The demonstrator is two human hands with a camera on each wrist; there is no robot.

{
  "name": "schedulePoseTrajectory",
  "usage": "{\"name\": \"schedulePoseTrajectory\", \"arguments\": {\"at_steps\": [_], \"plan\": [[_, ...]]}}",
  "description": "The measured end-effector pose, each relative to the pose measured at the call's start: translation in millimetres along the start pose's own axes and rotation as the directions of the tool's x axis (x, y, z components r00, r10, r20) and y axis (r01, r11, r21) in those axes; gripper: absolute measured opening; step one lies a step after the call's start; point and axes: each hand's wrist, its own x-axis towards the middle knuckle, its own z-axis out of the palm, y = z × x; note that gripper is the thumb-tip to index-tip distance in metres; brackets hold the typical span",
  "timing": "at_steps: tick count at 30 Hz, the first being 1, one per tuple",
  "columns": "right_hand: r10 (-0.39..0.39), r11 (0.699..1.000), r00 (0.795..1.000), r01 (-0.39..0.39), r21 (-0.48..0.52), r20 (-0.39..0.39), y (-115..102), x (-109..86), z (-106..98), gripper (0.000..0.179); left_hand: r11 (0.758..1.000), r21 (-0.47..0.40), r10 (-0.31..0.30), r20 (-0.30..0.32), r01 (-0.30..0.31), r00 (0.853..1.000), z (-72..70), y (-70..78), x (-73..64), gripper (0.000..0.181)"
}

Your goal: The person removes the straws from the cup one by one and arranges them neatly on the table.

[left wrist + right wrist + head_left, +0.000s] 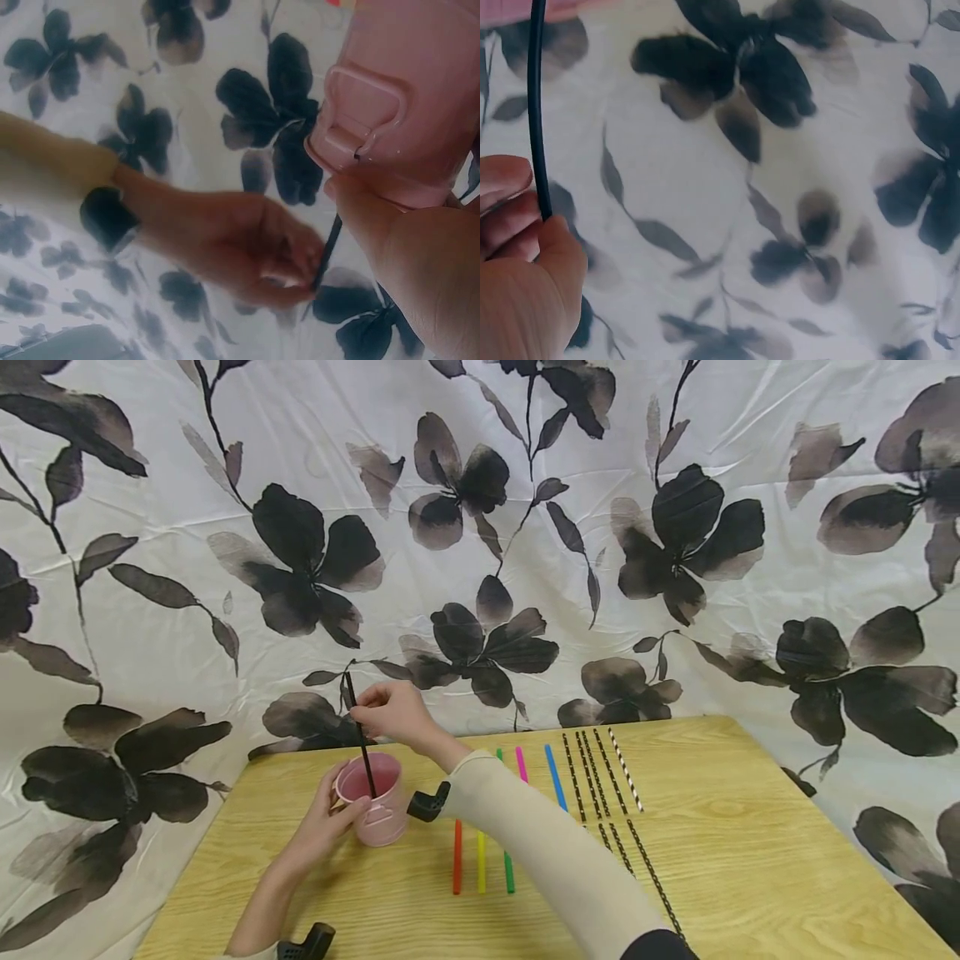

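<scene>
A pink pail point(381, 827) with a small moulded handle stands at the left of the table, tilted slightly. My left hand point(333, 814) grips its near left side, the thumb lying along the front by the rim. Over the pail my right hand point(397, 714) pinches a thin black straw point(363, 745) between thumb and fingers. The straw's lower part reaches inside the pail's opening, and its top end sticks up above the fingers. In the left wrist view the pail point(420, 75) fills the upper right. The right wrist view shows the straw point(535, 112) running up from the fingertips.
Coloured straws lie right of the pail, among them a red one point(457, 857), a yellow one point(482, 864) and a blue one point(555, 777). Several black patterned straws point(592, 777) and a striped one point(626, 771) lie farther right. A floral cloth point(480, 568) hangs behind the table point(750, 860).
</scene>
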Motion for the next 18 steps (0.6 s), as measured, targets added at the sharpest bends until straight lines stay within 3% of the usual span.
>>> {"name": "schedulePoseTrajectory", "arguments": {"at_steps": [10, 18], "plan": [[-0.093, 0.995, 0.995, 0.091, 0.036, 0.044, -75.6, -43.9, -28.8, 0.011, 1.0, -0.005, -0.021, -0.002, 0.021, 1.0, -1.0, -4.3, 0.2, 0.072], [-0.192, 0.981, 0.98, 0.19, 0.044, 0.049, -93.0, -67.3, -64.2, 0.009, 1.0, 0.003, -0.026, -0.001, 0.026, 1.0, -0.1, -8.2, 4.3, 0.074]]}}
